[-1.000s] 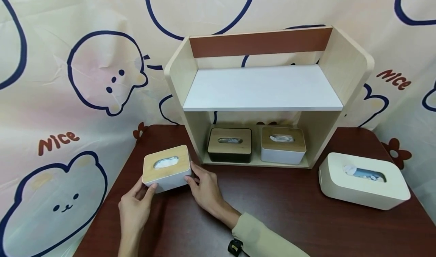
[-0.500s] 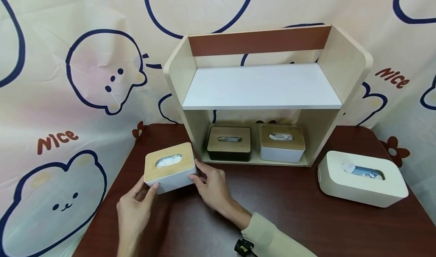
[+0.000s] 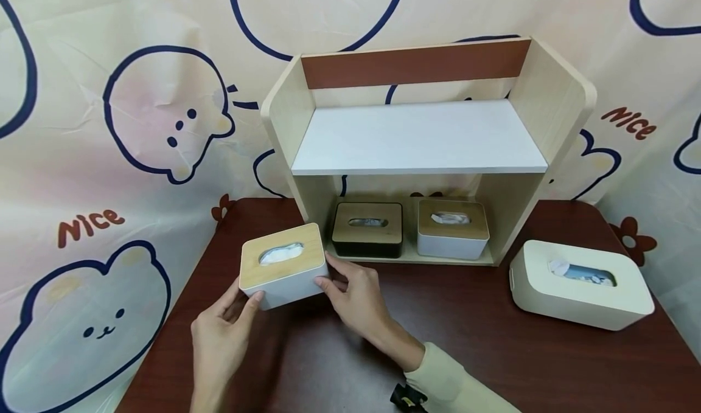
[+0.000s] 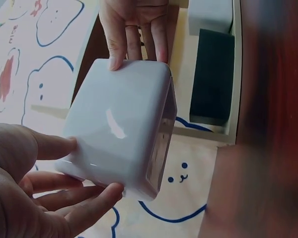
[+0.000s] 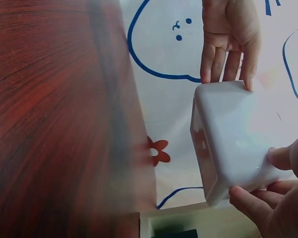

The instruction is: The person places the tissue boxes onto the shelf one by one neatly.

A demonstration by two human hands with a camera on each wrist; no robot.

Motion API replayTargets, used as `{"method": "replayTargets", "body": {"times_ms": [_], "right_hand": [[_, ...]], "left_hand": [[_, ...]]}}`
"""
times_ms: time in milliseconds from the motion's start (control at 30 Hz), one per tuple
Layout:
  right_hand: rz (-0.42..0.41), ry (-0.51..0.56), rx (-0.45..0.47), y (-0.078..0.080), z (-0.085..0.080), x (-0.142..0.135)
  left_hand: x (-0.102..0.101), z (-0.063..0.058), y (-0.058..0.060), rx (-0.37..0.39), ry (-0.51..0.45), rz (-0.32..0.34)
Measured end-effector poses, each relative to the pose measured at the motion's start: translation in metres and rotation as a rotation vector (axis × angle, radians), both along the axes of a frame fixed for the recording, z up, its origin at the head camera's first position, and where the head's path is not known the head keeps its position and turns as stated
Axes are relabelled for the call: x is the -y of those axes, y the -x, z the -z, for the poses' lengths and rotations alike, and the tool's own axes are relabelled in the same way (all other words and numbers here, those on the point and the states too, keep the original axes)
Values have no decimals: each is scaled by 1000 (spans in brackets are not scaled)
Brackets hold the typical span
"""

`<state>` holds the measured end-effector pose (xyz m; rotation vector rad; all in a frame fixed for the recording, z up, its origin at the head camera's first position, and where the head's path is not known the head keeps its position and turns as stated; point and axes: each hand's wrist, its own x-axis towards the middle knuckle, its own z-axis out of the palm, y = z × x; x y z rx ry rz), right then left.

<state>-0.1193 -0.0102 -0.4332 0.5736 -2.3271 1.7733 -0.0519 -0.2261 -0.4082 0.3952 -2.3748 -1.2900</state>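
Both hands hold a white tissue box with a light wooden lid (image 3: 290,285), tilted and lifted off the table. My left hand (image 3: 221,331) grips its left end, thumb on the white front. My right hand (image 3: 364,297) pinches the right end between thumb and fingers. White tissue shows in the lid's oval slot. In the left wrist view, the plain white side of the tissue box (image 4: 109,109) faces the camera, and the lid is hidden. Just beyond the right hand, a black tissue box with a wooden lid (image 3: 368,233) stands on the shelf's lower level.
A two-level shelf (image 3: 418,139) stands at the back of the dark red-brown table (image 3: 449,322). Right of the black box, on the lower level, is another white wooden-lidded tissue box (image 3: 453,246). A larger cream tissue box (image 3: 575,306) sits at the table's right side.
Both hands have carried the white tissue box rightward and slightly up, toward the shelf. The boxes on the shelf and the cream one have stayed in place.
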Motion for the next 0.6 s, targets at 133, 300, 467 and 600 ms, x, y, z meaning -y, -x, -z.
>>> {"method": "replayTargets", "body": {"times_ms": [133, 300, 467, 600], "right_hand": [[6, 9, 4, -1, -4, -9], [24, 24, 35, -3, -9, -20], [60, 52, 29, -6, -13, -31], [87, 66, 24, -8, -16, -39]], "left_hand": [[-6, -4, 0, -16, 2, 22], [-12, -6, 2, -55, 20, 62], [-23, -10, 4, -90, 13, 94], [-30, -14, 6, -136, 6, 136]]}}
